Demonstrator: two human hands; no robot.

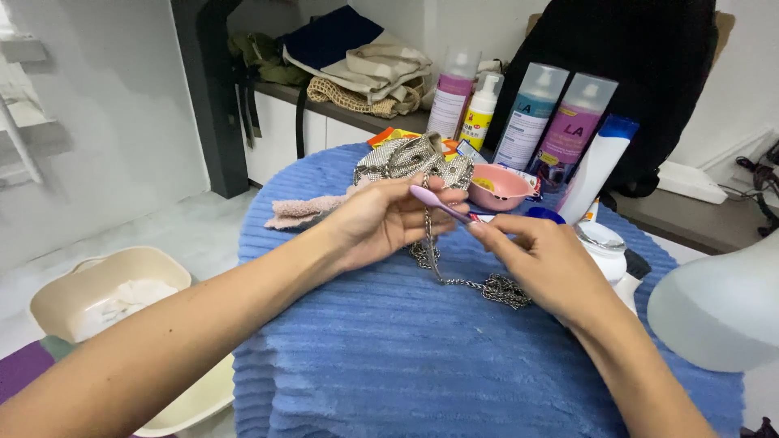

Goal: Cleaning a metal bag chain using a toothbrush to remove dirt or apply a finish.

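Both hands meet over the middle of a round table covered with a ribbed blue cloth (389,349); the left hand (381,219) lies palm up with its fingers loosely curled under a silver chain (454,272), so the chain drapes across the fingertips rather than being squeezed; the right hand (544,264) pinches the near end of a small lilac brush (438,204) between thumb and forefinger, and the brush's far tip rests against the left fingertips, right where the chain crosses them; from there the chain runs down onto the cloth and gathers in a loose heap just beside the right wrist, while its upper end leads to a silver mesh purse (414,158) lying toward the far edge of the table, just beyond the left fingers; a pink cloth (304,209) lies at the far left edge beside the purse; a pink bowl (499,186) sits just right of the purse, and behind it, along the far edge, stand several spray bottles (531,113); a white tube with a blue cap (599,166) leans near the far right edge, with a clear jar (604,247) just behind the right hand; off the table, low at the left, stands a beige basin (105,296); a pale rounded shape (718,312) fills the right edge of the view, too blurred to identify.
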